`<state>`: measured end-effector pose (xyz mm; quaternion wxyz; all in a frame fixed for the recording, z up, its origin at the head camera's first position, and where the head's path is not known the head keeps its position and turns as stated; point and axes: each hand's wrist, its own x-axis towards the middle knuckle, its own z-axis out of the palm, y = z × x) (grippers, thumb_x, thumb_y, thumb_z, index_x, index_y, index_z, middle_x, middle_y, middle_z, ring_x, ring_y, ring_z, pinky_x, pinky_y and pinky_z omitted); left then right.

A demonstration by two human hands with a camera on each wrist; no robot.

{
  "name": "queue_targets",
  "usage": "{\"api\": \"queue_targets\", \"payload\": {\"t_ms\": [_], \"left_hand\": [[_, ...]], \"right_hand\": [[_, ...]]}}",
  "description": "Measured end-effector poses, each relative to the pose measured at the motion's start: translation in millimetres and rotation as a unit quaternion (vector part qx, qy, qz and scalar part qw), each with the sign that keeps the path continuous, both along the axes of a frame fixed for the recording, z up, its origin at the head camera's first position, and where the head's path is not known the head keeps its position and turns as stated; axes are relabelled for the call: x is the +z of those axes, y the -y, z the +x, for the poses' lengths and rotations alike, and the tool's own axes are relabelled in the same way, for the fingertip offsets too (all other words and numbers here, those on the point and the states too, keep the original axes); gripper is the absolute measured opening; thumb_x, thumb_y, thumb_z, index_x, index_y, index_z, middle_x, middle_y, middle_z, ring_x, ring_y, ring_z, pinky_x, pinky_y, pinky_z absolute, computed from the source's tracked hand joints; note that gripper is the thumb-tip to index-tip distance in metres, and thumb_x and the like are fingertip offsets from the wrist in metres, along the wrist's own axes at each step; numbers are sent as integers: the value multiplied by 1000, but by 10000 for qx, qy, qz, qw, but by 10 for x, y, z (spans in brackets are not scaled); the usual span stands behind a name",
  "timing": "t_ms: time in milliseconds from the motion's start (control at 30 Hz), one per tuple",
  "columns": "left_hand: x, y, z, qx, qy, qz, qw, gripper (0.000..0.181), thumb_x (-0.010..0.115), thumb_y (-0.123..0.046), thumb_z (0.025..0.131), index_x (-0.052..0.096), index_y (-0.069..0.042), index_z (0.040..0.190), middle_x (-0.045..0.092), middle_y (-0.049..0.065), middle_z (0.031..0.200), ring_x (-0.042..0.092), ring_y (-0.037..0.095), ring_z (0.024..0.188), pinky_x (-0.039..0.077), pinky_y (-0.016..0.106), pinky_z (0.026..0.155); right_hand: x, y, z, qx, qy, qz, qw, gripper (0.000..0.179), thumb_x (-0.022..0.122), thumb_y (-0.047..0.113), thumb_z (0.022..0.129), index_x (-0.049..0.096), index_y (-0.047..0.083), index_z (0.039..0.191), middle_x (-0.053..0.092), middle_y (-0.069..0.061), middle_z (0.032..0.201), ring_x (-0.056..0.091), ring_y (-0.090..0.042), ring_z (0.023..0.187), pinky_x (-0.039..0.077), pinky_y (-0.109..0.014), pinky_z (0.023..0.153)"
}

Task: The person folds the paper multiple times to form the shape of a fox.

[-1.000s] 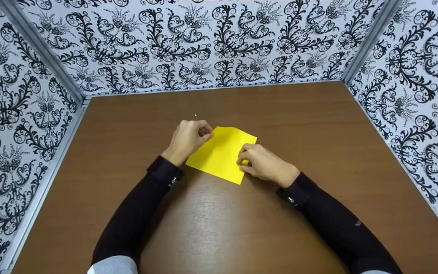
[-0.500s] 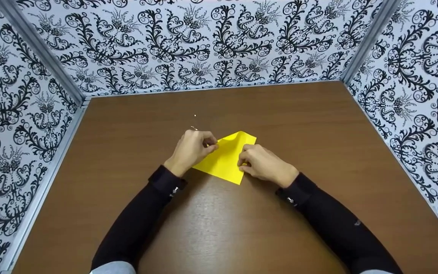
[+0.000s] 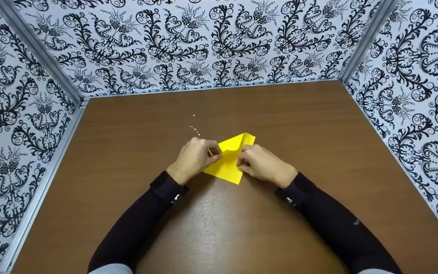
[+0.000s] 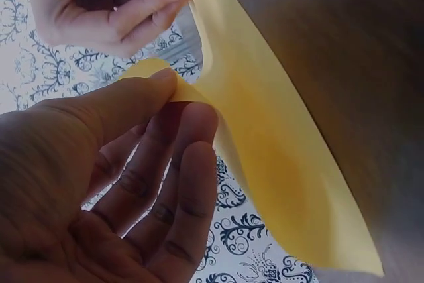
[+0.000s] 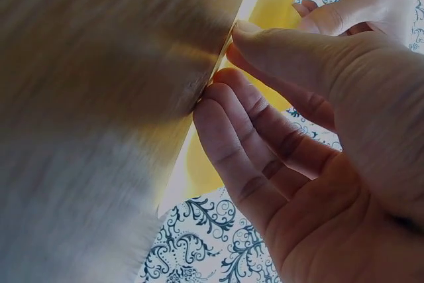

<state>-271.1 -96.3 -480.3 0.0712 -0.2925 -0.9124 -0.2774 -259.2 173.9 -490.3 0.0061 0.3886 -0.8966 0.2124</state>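
A sheet of yellow paper (image 3: 224, 167) lies on the brown table, its far left part lifted and curled over toward the right. My left hand (image 3: 196, 156) pinches the lifted corner between thumb and forefinger. The left wrist view shows the curved sheet (image 4: 278, 150) arching away from that thumb, with the other left fingers loosely bent beneath. At the paper's right edge, my right hand (image 3: 264, 163) grips the sheet with bent fingers. Thumb and fingertips of the right hand (image 5: 318, 210) meet along that edge, close over the tabletop, in the right wrist view.
The wooden table (image 3: 299, 114) extends around both hands. Patterned black-and-white walls (image 3: 211, 45) with grey metal corner posts (image 3: 367, 38) enclose its back and sides. A few tiny bright specks (image 3: 194, 129) show on the table just beyond the left hand.
My left hand has moved right and nearer to me, bringing the paper's far left corner over so the sheet bends. The right hand has stayed at the right edge.
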Motion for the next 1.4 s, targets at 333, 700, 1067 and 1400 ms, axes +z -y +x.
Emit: {"api": "queue_targets", "payload": {"t_ms": [333, 700, 1067, 1400], "left_hand": [[-26, -49, 82, -136, 139, -151, 9997, 7, 94, -15, 100, 91, -10, 104, 89, 7, 98, 82, 21, 82, 70, 39, 74], [-16, -111, 142, -203, 68, -440, 9988, 6, 95, -15, 100, 90, -12, 100, 88, 6, 96, 81, 23, 83, 71, 42, 78], [-48, -166, 198, -341, -199, -811, 9959, 7, 94, -18, 101, 91, -14, 96, 87, 3, 91, 79, 22, 79, 70, 43, 73], [-73, -196, 214, -461, -130, -1006, 9938, 12, 95, -23, 101, 90, -15, 94, 85, 1, 89, 72, 18, 75, 66, 41, 69]], "right_hand": [[16, -17, 34, 55, -184, -1, 9998, 6, 89, 2, 101, 91, 7, 105, 79, -9, 101, 77, -22, 87, 69, -36, 80], [70, -19, 62, 54, -179, 186, 9997, 4, 91, 3, 100, 90, 6, 103, 79, -10, 99, 74, -22, 86, 67, -35, 78], [68, -29, 86, -31, -169, 209, 9996, 8, 90, 5, 101, 86, 8, 95, 69, -6, 89, 60, -14, 77, 54, -25, 71], [71, -31, 82, -156, -191, 387, 9989, 19, 90, 11, 104, 80, 9, 88, 57, -2, 80, 48, -11, 71, 42, -24, 65]]}}
